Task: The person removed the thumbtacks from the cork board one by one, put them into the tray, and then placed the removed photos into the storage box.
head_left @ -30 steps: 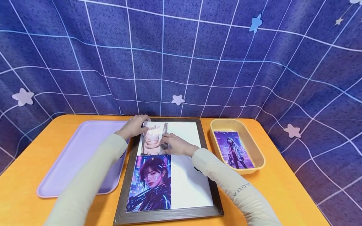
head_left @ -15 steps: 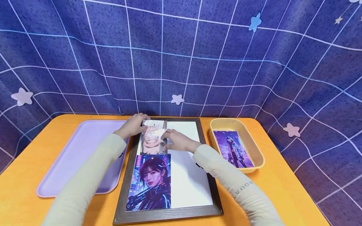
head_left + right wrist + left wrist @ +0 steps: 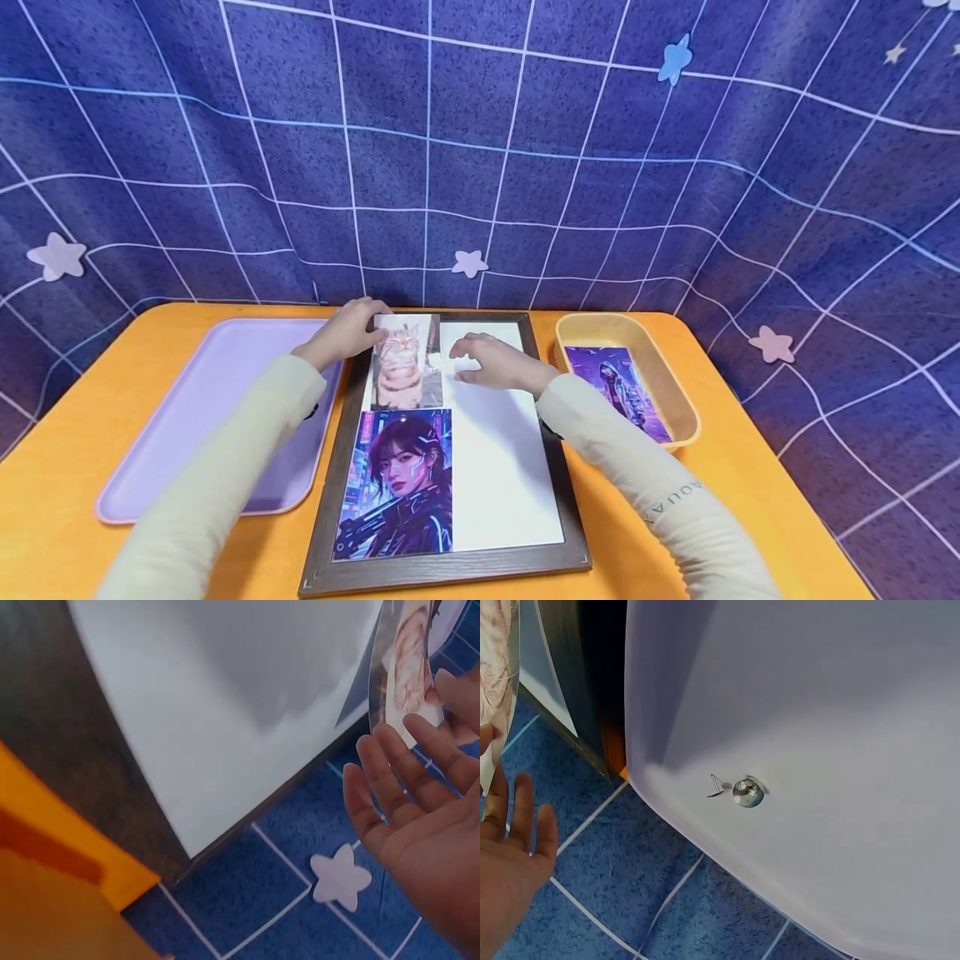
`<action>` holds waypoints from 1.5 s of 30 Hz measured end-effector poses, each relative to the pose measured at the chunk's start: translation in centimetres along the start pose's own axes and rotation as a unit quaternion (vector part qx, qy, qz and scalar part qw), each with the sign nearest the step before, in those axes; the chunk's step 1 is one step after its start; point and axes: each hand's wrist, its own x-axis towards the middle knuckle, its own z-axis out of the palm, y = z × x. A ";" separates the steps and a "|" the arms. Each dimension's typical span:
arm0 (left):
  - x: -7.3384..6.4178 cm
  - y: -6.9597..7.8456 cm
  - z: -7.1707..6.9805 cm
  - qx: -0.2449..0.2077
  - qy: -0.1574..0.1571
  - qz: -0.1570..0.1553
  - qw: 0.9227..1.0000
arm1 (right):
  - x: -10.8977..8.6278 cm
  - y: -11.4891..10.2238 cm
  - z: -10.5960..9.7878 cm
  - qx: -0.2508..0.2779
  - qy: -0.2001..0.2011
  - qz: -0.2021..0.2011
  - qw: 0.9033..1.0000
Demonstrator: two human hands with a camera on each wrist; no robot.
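My left hand [image 3: 343,335] pinches a cat picture [image 3: 399,367] near its far left corner. In the left wrist view the thumb lies on the printed side and the other fingers are behind the sheet. The picture shows a light orange cat and overlaps the far left of a dark-framed white board [image 3: 510,475]. Just nearer, a print of a dark-haired figure with a rifle [image 3: 401,483] lies flat on the same board. My right hand [image 3: 498,362] hovers over the board's white right half, fingers apart and holding nothing, right of the cat picture.
A lilac tray [image 3: 225,400] lies left of the frame. On the right stands a yellow bin [image 3: 663,375] with a hooded-figure print [image 3: 611,387] inside. A blue gridded curtain [image 3: 420,167] with star shapes hangs behind the orange table [image 3: 765,517].
My right hand has let go of the cat picture's right edge and moved right. The left hand keeps its pinch, and the cat picture has shifted slightly left and away.
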 end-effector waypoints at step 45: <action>0.1 0.8 -0.1 -0.085 0.061 0.037 0.994 | -15.1 10.6 -6.2 0.074 0.107 0.104 0.986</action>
